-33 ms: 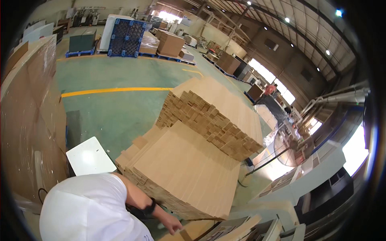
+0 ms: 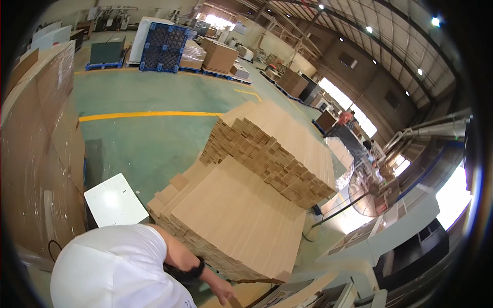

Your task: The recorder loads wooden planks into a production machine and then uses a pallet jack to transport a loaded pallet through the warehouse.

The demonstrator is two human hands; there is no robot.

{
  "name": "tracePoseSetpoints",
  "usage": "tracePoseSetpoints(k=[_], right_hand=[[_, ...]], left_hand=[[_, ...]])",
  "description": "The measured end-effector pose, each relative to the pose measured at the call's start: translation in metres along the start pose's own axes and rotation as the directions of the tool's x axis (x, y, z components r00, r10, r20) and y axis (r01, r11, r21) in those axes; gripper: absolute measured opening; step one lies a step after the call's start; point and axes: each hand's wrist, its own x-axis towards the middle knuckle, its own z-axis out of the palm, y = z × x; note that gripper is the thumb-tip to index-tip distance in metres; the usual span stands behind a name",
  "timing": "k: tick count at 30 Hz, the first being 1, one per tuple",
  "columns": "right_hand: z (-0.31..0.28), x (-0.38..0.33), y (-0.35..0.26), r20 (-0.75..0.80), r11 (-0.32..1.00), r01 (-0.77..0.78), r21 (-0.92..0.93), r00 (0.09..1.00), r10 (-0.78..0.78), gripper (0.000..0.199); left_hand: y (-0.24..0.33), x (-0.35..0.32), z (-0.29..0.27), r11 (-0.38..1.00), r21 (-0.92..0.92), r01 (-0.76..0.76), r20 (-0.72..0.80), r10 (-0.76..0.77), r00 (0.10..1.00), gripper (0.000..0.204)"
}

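My left hand [image 2: 224,292] reaches out from a white sleeve at the lower edge, with a black band round the wrist. Its fingers are bunched closed at a small brown cardboard strip [image 2: 235,302], and their tips are partly hidden. Just beyond the hand stands a low stack of long cardboard strips [image 2: 236,210], its cut ends facing me. A taller cardboard stack [image 2: 267,149] rises behind it. Beside the hand, on the right, lies a light tan panel [image 2: 251,293] at the lower edge. My right hand is out of sight.
A tall film-wrapped stack [image 2: 36,154] stands close on the left, near a white square board [image 2: 117,200]. On the right are a pale machine [image 2: 354,251] and a round fan [image 2: 363,195]. Loaded pallets [image 2: 218,56] line the far floor, and a person in red [image 2: 345,118] is far off.
My left hand has shifted slightly right and down, along with its forearm. The stacks have stayed in place; the whole view has tilted only a little.
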Motion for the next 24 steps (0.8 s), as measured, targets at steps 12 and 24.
tracePoseSetpoints(k=[12,24], right_hand=[[0.269,0.018,-0.187,0.578,0.765,-0.132,0.630,0.738,-0.348,0.083],[0.627,0.060,-0.069,0.855,0.991,-0.130,-0.012,0.513,0.077,0.067]], left_hand=[[0.028,-0.110,-0.152,0.964,0.083,-0.254,-0.826,0.209,0.524,0.111],[-0.015,-0.380,-0.448,0.914,-0.006,-0.405,-0.954,0.116,0.277,0.091]])
